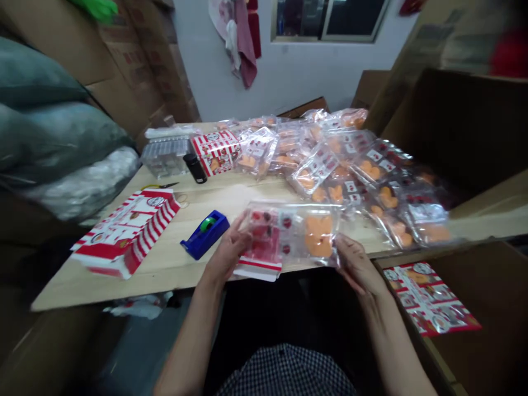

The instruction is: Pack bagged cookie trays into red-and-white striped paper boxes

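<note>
A see-through plastic packet (295, 231) is held in both hands above the front of the table (243, 192), roughly level, its long side running from left to right. The left hand (231, 250) pinches one end and the right hand (355, 261) grips the other, fingers closed on the plastic. The packet is shiny, with light glinting off its folds: an orange piece (319, 235) with two ear-like bumps fills the right end, small dark red marks sit in the middle, and the left end looks red and pinkish, slightly blurred. Below that end a red-and-white box (259, 269) reaches the table's front edge; whether it touches the packet cannot be told. Pale wood shows behind the packet and in front of the blue tape dispenser (205, 235), which stands just left of the left hand. A striped carton (130, 231) lies farther left, near the table's left edge. Behind and to the right, a heap of similar packets (330, 165) crowds the table, while an open cardboard box (495, 291) adjoins the right front edge.
</note>
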`<state>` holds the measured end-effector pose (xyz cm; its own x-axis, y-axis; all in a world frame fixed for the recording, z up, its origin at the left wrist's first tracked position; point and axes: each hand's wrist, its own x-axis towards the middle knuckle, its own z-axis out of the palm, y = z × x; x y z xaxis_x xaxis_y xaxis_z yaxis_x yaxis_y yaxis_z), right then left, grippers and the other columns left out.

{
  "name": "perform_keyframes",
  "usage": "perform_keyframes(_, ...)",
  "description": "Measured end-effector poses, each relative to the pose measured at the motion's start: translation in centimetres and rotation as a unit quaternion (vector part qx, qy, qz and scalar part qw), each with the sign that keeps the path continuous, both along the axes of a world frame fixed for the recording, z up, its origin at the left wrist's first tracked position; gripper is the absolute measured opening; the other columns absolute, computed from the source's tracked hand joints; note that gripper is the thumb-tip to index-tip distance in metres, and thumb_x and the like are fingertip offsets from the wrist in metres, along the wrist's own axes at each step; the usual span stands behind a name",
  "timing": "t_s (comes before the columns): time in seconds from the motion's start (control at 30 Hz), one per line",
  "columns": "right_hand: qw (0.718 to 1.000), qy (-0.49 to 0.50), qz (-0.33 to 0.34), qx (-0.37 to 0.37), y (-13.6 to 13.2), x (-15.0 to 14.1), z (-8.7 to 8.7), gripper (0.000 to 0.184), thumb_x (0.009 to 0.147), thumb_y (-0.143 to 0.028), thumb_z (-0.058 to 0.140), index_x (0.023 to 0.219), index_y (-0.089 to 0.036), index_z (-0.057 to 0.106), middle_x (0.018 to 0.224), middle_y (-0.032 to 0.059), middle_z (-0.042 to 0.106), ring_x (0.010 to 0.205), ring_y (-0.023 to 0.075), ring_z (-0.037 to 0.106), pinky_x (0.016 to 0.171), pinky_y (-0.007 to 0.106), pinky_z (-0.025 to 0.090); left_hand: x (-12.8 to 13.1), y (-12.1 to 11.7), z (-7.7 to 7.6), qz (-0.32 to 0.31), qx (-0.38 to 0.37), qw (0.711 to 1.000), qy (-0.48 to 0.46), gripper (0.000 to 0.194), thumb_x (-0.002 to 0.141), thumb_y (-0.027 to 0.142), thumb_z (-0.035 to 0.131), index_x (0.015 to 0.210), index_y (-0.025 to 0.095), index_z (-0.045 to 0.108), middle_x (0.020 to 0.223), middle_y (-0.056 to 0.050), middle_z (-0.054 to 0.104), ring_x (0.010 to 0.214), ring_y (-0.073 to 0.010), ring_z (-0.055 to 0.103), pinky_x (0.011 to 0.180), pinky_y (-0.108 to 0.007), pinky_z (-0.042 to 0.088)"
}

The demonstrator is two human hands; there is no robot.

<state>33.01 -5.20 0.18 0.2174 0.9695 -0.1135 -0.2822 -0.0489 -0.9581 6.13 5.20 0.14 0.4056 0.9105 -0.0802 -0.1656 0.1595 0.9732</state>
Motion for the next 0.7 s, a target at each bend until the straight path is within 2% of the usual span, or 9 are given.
perform_keyframes(0.07, 0.997, -0.003, 0.071, -0.022, 0.4, -1.7, -0.6, 0.032, 0.089, -0.05, 0.069, 0.103, -0.022, 0.075, 0.097, 0.0066, 0.079, 0.088, 0.0244, 0.076, 0.083, 0.04, 0.063, -2.2, -1.6, 0.6, -0.039, -0.083, 0.996, 0.012, 0.061, 0.07, 0.04, 0.085, 0.122, 0.013, 0.067, 0.104, -0.017, 0.076, 0.089, -0.0269, 0.075, 0.079, -0.035, 0.059)
perform_keyframes(0.1, 0.994, -0.012, 0.102, -0.022, 1.0, -2.2, -0.6, 0.034, 0.09, -0.05, 0.067, 0.109, -0.022, 0.075, 0.102, 0.0071, 0.079, 0.094, 0.0246, 0.075, 0.087, 0.041, 0.061, -3.5, -2.6, 0.8, -0.019, -0.11, 0.993, 0.021, 0.053, 0.067, 0.035, 0.088, 0.111, 0.012, 0.072, 0.097, -0.015, 0.077, 0.083, -0.0245, 0.075, 0.075, -0.032, 0.06)
perform_keyframes(0.23, 0.955, -0.159, 0.24, 0.073, 5.5, -2.6, 1.1, 0.067, 0.086, -0.042, 0.074, 0.147, -0.032, 0.048, 0.146, 0.0057, 0.057, 0.135, 0.0258, 0.054, 0.113, 0.049, 0.043, -9.4, -6.5, 1.7, 0.199, -0.167, 0.966, 0.007, 0.038, 0.063, 0.029, 0.089, 0.093, 0.011, 0.076, 0.083, -0.008, 0.077, 0.068, -0.0183, 0.073, 0.063, -0.026, 0.061)
perform_keyframes(0.3, 0.882, -0.309, 0.333, 0.127, 8.6, -2.8, 1.9, 0.091, 0.078, -0.037, 0.082, 0.155, -0.036, 0.032, 0.16, 0.0034, 0.037, 0.149, 0.0277, 0.033, 0.12, 0.052, 0.028, -12.2, -7.9, 2.4, 0.312, -0.17, 0.935, -0.016, 0.036, 0.06, 0.024, 0.089, 0.091, 0.012, 0.076, 0.077, -0.005, 0.076, 0.061, -0.0174, 0.071, 0.058, -0.025, 0.061)
perform_keyframes(0.37, 0.769, -0.45, 0.426, 0.159, 11.2, -4.0, 1.5, 0.101, 0.072, -0.03, 0.086, 0.156, -0.037, 0.029, 0.164, 0.0025, 0.029, 0.153, 0.0325, 0.019, 0.121, 0.056, 0.022, -14.6, -8.9, 3.0, 0.402, -0.166, 0.9, -0.035, 0.035, 0.057, 0.016, 0.087, 0.09, 0.015, 0.075, 0.074, -0.002, 0.075, 0.057, -0.0165, 0.07, 0.054, -0.023, 0.061)
perform_keyframes(0.43, 0.667, -0.578, 0.435, 0.179, 12.8, -5.7, 0.0, 0.106, 0.066, -0.017, 0.087, 0.155, -0.037, 0.032, 0.164, 0.0039, 0.026, 0.152, 0.039, 0.014, 0.12, 0.064, 0.012, -16.2, -9.6, 3.3, 0.456, -0.171, 0.872, -0.047, 0.037, 0.056, 0.009, 0.083, 0.091, 0.016, 0.073, 0.075, 0.0, 0.075, 0.055, -0.0161, 0.07, 0.051, -0.022, 0.06)
perform_keyframes(0.53, 0.556, -0.678, 0.422, 0.232, 13.9, -8.0, -2.9, 0.104, 0.065, 0.001, 0.077, 0.153, -0.039, 0.036, 0.164, 0.0007, 0.026, 0.153, 0.0382, 0.013, 0.121, 0.063, -0.007, -17.0, -10.5, 2.9, 0.471, -0.215, 0.853, -0.065, 0.037, 0.059, 0.005, 0.079, 0.093, 0.017, 0.071, 0.075, 0.0, 0.075, 0.055, -0.0167, 0.07, 0.05, -0.024, 0.061)
perform_keyframes(0.63, 0.5, -0.678, 0.472, 0.26, 14.9, -8.1, -4.2, 0.11, 0.064, -0.001, 0.075, 0.157, -0.034, 0.027, 0.166, 0.0011, 0.02, 0.154, 0.0354, 0.011, 0.121, 0.058, -0.012, -16.2, -11.2, 1.7, 0.438, -0.265, 0.856, -0.076, 0.035, 0.062, 0.006, 0.078, 0.096, 0.015, 0.07, 0.074, -0.002, 0.075, 0.056, -0.0181, 0.071, 0.054, -0.027, 0.063)
perform_keyframes(0.7, 0.513, -0.66, 0.495, 0.236, 15.6, -7.4, -4.2, 0.11, 0.065, -0.014, 0.081, 0.158, -0.026, 0.025, 0.166, 0.0064, 0.018, 0.153, 0.0397, 0.011, 0.12, 0.063, -0.008, -15.4, -11.3, 0.6, 0.406, -0.286, 0.865, -0.074, 0.037, 0.063, 0.008, 0.079, 0.098, 0.014, 0.07, 0.074, -0.003, 0.075, 0.057, -0.0189, 0.072, 0.057, -0.028, 0.064)
